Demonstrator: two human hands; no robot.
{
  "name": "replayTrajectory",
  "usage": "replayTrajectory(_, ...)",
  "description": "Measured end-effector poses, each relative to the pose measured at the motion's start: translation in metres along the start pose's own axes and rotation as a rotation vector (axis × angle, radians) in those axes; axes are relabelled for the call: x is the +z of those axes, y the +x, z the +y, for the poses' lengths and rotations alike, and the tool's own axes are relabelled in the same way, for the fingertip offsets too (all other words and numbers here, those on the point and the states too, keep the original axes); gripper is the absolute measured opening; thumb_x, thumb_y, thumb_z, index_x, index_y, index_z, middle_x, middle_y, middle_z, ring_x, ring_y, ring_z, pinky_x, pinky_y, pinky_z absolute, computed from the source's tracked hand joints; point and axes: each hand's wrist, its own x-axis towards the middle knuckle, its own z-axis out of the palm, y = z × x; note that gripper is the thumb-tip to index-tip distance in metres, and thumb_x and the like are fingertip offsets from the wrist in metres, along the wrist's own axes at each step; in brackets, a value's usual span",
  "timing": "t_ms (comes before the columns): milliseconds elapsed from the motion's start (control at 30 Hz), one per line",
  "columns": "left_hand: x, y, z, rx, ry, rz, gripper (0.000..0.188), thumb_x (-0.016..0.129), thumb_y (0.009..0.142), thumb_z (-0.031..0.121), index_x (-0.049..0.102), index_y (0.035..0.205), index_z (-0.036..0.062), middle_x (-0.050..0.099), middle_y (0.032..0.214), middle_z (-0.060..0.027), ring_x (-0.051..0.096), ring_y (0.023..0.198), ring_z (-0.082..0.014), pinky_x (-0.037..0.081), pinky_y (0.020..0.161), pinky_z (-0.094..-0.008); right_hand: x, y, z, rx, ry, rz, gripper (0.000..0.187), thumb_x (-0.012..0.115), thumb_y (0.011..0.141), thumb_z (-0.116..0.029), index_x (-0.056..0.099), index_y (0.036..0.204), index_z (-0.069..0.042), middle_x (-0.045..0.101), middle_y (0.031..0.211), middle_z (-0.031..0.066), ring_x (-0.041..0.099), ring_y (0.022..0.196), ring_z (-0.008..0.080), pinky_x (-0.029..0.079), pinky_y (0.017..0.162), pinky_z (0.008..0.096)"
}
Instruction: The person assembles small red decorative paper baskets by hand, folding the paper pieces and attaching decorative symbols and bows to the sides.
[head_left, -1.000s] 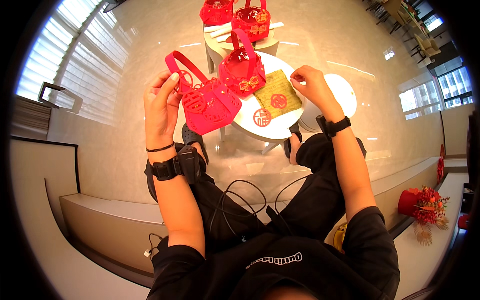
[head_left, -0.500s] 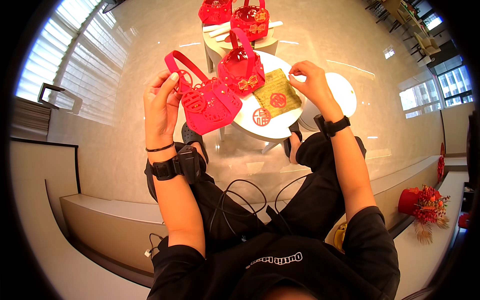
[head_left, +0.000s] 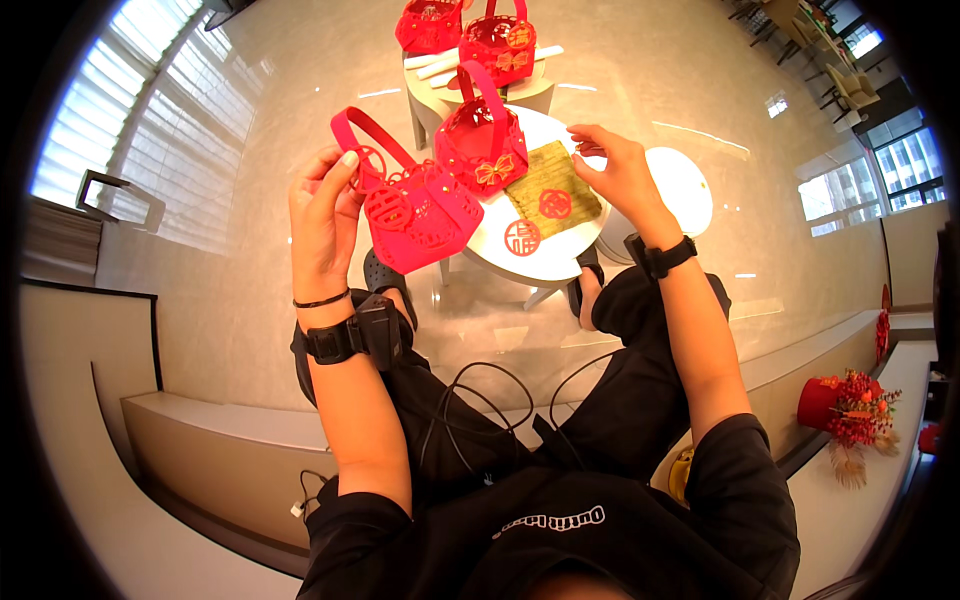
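Note:
With thumb and fingers, my left hand [head_left: 328, 190] grips a red felt basket [head_left: 425, 220] near the base of its handle, beside a round cutout. The basket is tilted, its side bearing round openwork ornaments, at the left edge of the table. My right hand [head_left: 612, 168] is over the right side of a yellow-green textured sheet [head_left: 568, 170], thumb and fingers apart, nothing visible between them. A red ornament [head_left: 555, 204] lies on the sheet, and a round red cutout [head_left: 521, 238] lies in front of it. Another red basket [head_left: 480, 145] with a gold bow stands behind.
These things rest on a white round table [head_left: 535, 262]. Behind it, a small table [head_left: 432, 98] carries two more red baskets and white rolls [head_left: 440, 66]. A white round stool [head_left: 688, 190] stands at right. Black cables [head_left: 487, 364] loop across my lap.
My right hand's thumb and fingers have spread apart, and the hand has shifted slightly left. The left hand and its basket have barely moved.

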Motion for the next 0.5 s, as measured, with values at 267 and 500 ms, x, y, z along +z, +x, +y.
replayTrajectory(267,0.001,-0.001,-0.002,-0.017,0.013,0.036,0.015,0.061,0.091,0.01,0.061,0.102,0.0004,0.066,0.095,-0.0068,0.063,0.082,-0.0135,0.049,0.074,-0.0266,0.01,-0.005,0.006,-0.073,-0.019,-0.054,0.013,0.068,0.078,-0.005,0.071,0.09,-0.001,0.067,0.099,0.0126,0.067,0.08,0.0256,0.054,0.072,0.0338)
replayTrajectory(500,-0.001,-0.004,-0.001,-0.027,-0.009,0.021,0.014,0.062,0.09,0.008,0.06,0.102,0.0004,0.067,0.093,-0.0073,0.064,0.082,-0.0145,0.05,0.074,-0.0271,0.015,-0.005,0.008,-0.081,-0.019,-0.028,0.013,0.072,0.077,-0.007,0.071,0.09,-0.002,0.062,0.091,0.0124,0.064,0.081,0.0288,0.052,0.072,0.0342)
